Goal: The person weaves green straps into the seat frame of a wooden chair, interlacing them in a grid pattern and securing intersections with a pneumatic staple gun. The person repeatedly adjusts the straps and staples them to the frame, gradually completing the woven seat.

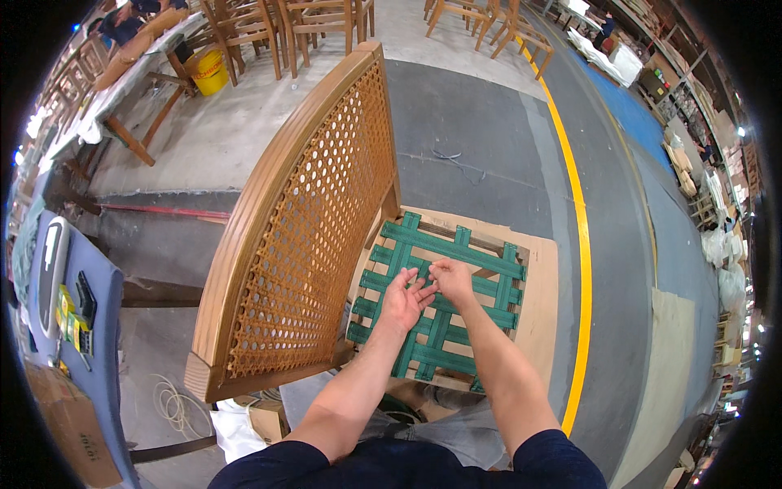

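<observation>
A wooden chair with a woven cane backrest (314, 220) stands before me, its back to my left. Dark green webbing straps (436, 240) cross over and under one another on its pale wooden seat frame (536, 306). Over the middle of the webbing, my left hand (402, 303) is turned palm up, fingers half curled and apart, with nothing visible in it. Close beside it, my right hand (452, 281) has its fingers pinched together near the left fingertips. Whatever it may hold is too small to make out.
On the left, a blue-covered bench (102, 269) carries a grey-and-white tool and small yellow-and-black items. A cardboard box (73, 432) and coiled cord (175, 407) lie low at left. Beyond are a yellow bucket (208, 72) and several wooden chairs (318, 20). A yellow floor line (580, 244) runs at right.
</observation>
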Available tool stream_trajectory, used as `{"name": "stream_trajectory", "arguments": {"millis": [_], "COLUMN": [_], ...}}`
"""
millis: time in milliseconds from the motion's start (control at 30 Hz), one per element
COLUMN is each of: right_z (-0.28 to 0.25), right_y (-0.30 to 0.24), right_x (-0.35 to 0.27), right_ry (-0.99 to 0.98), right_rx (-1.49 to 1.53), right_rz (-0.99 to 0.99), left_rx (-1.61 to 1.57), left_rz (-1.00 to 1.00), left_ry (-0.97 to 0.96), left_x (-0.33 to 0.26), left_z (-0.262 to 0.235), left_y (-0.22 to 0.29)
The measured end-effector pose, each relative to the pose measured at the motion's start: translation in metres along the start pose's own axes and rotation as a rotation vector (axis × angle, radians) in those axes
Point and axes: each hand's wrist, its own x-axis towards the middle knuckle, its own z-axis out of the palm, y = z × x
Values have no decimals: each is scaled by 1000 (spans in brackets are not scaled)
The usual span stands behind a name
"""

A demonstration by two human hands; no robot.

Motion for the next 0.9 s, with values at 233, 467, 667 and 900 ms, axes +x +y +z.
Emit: {"name": "stream_trajectory", "arguments": {"millis": [233, 467, 667, 900], "right_z": [7, -6, -7, -20], "right_y": [25, 14, 4, -11], "right_x": [-1, 29, 40, 42], "right_ry": [39, 146, 191, -8], "right_rx": [41, -240, 254, 710], "right_rz": [-2, 22, 246, 467], "left_rx": [-165, -167, 361, 891], "left_rz": [75, 8, 45, 360], "left_ry": [-26, 28, 158, 274], "left_x": [39, 57, 37, 27], "left_z": [-3, 14, 22, 28], "left_y": [3, 0, 6, 13]}}
